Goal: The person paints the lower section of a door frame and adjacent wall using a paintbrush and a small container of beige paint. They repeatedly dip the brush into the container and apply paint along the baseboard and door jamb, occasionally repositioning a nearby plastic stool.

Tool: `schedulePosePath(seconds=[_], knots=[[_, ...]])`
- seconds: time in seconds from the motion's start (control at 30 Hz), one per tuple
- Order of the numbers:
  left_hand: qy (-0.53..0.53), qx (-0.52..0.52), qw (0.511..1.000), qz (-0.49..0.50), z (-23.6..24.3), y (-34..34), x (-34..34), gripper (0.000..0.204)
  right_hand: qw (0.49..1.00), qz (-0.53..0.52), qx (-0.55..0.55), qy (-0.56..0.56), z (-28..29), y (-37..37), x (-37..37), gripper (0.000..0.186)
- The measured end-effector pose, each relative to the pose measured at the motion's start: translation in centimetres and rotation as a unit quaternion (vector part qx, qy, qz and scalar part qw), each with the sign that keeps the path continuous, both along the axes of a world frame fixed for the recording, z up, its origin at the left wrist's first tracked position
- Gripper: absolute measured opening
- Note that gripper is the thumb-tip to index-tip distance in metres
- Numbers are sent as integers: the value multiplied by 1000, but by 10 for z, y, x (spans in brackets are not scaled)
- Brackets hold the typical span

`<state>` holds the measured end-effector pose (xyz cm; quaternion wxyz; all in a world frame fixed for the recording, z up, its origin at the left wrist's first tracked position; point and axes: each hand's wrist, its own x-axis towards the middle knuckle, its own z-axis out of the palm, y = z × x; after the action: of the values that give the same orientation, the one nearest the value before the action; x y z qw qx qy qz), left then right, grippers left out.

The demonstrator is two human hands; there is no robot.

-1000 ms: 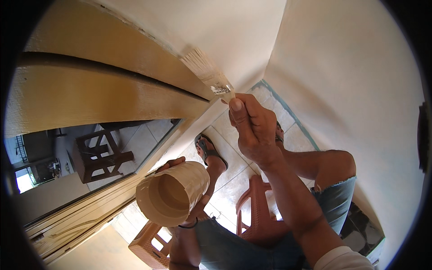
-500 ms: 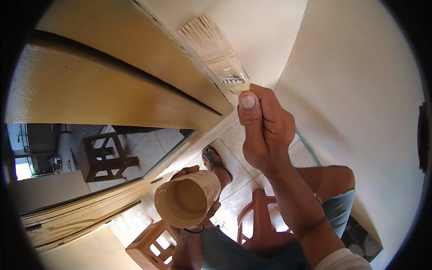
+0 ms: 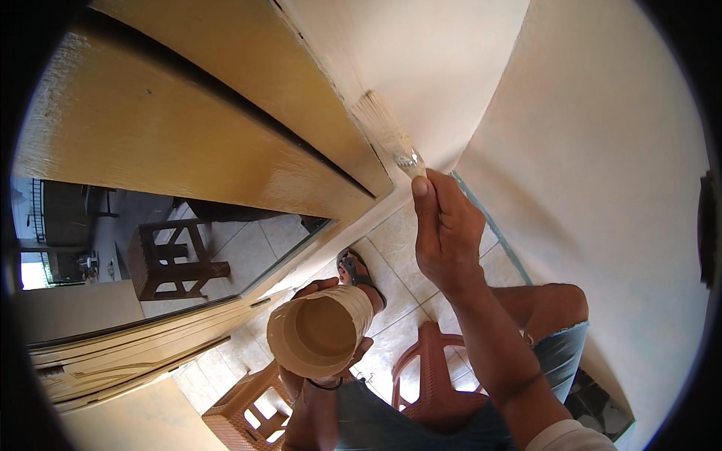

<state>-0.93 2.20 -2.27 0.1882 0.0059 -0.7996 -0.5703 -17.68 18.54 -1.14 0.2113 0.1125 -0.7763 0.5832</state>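
Observation:
My right hand [image 3: 451, 229] is closed round the handle of a paintbrush [image 3: 387, 131]. The brush points up and to the left, its pale, paint-coated bristles against the white wall [image 3: 421, 52] close beside the brown wooden frame [image 3: 331, 98]. Below and to the left, my left hand [image 3: 359, 352] grips a cream plastic tub [image 3: 361, 308] from underneath and around its sides. The tub's mouth tilts toward me, and beige paint [image 3: 325, 333] shows inside. Most of the left palm is hidden behind the tub.
A reddish-brown plastic chair [image 3: 432, 361] is under me, with a brown plastic stool [image 3: 244, 406] to its left. Through the opening at left, a dark stool [image 3: 177, 259] stands on tiles. Another wall [image 3: 602, 188] rises close on the right. My sandalled foot [image 3: 361, 278] rests on the tiled floor.
My right hand has moved slightly down, and the brush has swung lower with its bristles now nearer the corner of the wooden frame. The tub has shifted a little to the right.

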Motion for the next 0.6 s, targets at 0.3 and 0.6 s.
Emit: schedulePosePath(seconds=[0.3, 0.6], knots=[[-5, 54, 998, -4, -23, -13, 9, 108, 997, 21, -68, -15, 21, 10, 13, 19], [-13, 69, 997, -15, -27, -16, 13, 108, 988, 40, -105, 107, 80, -7, -14, 18]])
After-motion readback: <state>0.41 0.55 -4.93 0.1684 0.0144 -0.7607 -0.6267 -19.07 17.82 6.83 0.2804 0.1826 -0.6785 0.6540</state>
